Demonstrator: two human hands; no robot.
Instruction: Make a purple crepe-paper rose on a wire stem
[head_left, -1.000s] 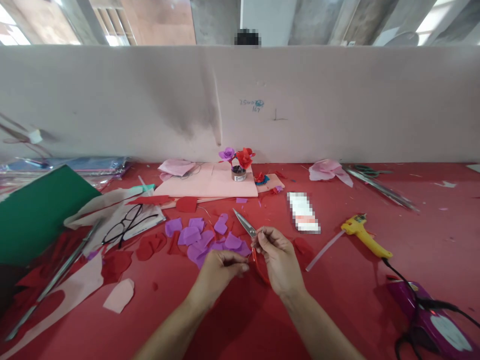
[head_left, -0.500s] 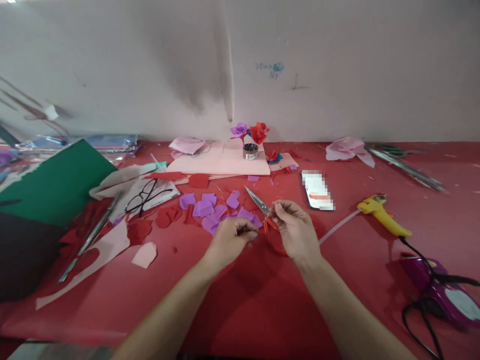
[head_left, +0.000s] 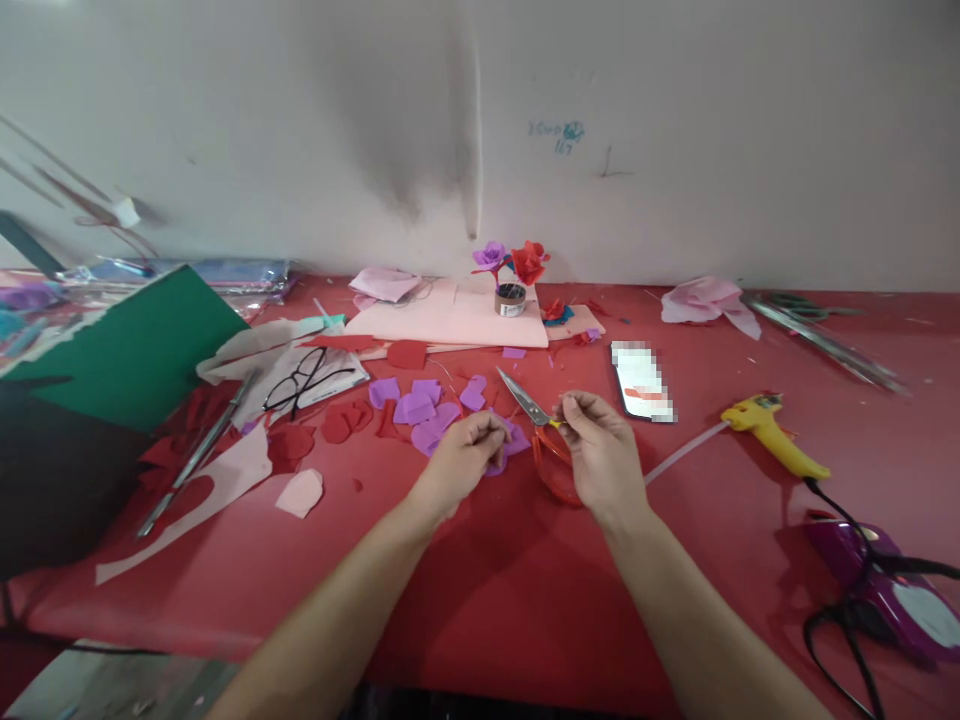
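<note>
Left hand (head_left: 466, 462): one, bare, over the near edge of the purple paper pieces (head_left: 429, 425). Fingers curled inward, thumb tucked below; whether the tips met, or gripped anything, could not be told.

Right hand (head_left: 604, 450): one, bare, just beside the scissors. Thumb and forefinger together in a pinch. A small yellow bit (head_left: 555, 423) showed at the tips; whether it was held or lay behind them was unclear.

Scissors (head_left: 528, 401): one pair, steel blades, orange-red handles, between the two hands. Points faced away from the wearer; handles were partly hidden by the right hand. No finger was seen through the loops.

Purple paper pieces: several, loose and overlapping on the red table (head_left: 510, 600), partly covered by the left hand. Red paper pieces (head_left: 346, 422) lay to their left.

Also listed: purple flower (head_left: 490, 256) and red flower (head_left: 529, 262), upright in a small brown holder (head_left: 511, 303); yellow glue gun (head_left: 780, 440), far right.

Step in hand, as judged: fine fingertip handling, with no cutting under way.

Next move, as judged: it called for a light, exact pinch and for left fingers kept clear of the nearby blades.
</note>
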